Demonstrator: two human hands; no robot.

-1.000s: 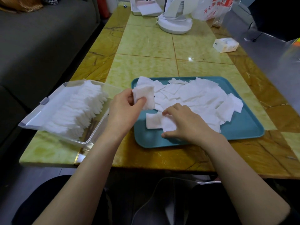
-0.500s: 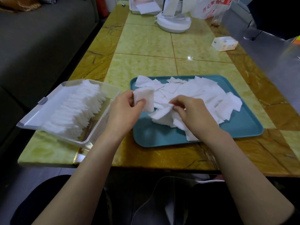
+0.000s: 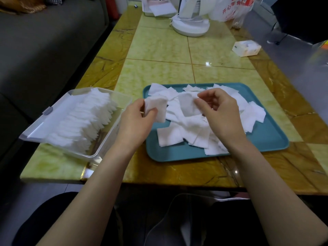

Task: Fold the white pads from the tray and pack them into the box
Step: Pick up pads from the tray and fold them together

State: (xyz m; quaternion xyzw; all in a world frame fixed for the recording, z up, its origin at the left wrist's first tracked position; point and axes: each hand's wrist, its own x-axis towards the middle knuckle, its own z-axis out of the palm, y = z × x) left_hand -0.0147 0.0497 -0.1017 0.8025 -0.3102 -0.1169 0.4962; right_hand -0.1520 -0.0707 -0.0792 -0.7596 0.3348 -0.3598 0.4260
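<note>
Gap between box and tray narrow — left hand hangs over it. Box: folded pads fill most; tray-side strip bare. Table beyond tray open up to fan base — small carton far right.

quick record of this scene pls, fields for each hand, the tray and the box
left hand: grips a folded pad over the tray's left edge
right hand: pinches a single pad above the pile
tray: teal, on the table, holds loose pads
box: clear, lid open, left of the tray, row of packed pads inside
</note>
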